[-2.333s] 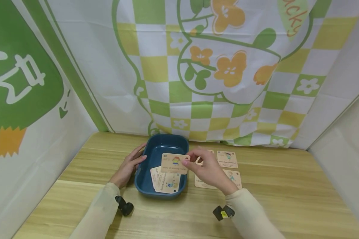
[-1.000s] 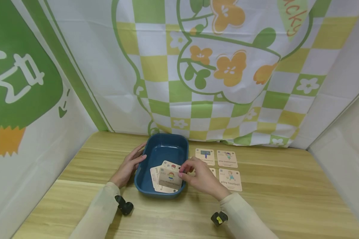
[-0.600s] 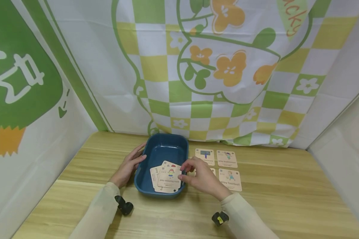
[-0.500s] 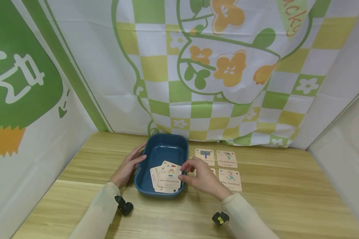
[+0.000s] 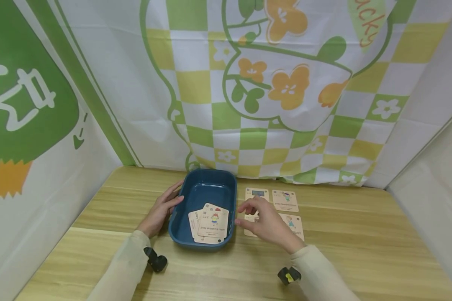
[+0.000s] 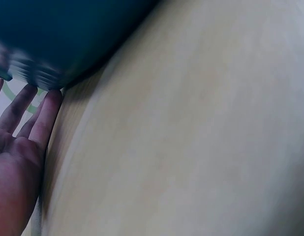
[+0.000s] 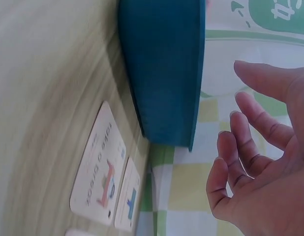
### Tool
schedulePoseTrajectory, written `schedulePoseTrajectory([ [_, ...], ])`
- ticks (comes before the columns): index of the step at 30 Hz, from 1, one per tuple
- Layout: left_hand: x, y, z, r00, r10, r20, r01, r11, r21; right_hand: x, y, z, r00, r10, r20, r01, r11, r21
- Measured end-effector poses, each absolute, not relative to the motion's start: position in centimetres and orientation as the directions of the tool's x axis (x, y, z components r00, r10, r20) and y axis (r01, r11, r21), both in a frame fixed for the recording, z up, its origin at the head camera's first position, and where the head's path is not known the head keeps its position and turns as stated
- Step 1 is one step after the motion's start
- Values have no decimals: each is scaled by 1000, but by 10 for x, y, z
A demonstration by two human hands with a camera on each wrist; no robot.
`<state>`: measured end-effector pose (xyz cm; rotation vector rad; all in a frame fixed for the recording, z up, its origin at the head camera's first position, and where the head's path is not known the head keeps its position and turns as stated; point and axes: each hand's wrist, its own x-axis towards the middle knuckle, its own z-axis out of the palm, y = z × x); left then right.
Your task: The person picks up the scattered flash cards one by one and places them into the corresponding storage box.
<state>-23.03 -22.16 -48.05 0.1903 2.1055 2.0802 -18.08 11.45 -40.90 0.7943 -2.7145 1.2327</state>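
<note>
Inside the near end of the blue tray (image 5: 211,193) lie overlapping cards, "play skipping rope" card (image 5: 212,224) uppermost. Left of the tray, the left hand (image 5: 162,211) touches its wall, fingers extended; thumb contact looks likely. Right of it, the right hand (image 5: 263,219), loosely spread, partly covers four cards (image 5: 285,201) on the desk (image 5: 342,251). Beyond the tray hangs a checked curtain (image 5: 253,138).

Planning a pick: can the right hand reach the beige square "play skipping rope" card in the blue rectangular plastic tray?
Likely yes: the card lies uppermost, uncovered; the right hand, empty, is just beside the open tray.
</note>
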Motion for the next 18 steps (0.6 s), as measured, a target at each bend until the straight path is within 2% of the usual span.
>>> schedulePoseTrajectory([
  [7,-230,-222,-480,-976,213,-34,-32,14,999,-180,135,-406,-886,-393,247,-446,573,-688],
  [14,-230,-222,-480,-975,222,-29,-28,4,1000,-182,162,-411,-860,-374,347,-509,578,-638],
  [18,-230,-222,-480,-976,217,-32,-30,14,999,-183,177,-413,-863,-361,353,-504,571,-648],
])
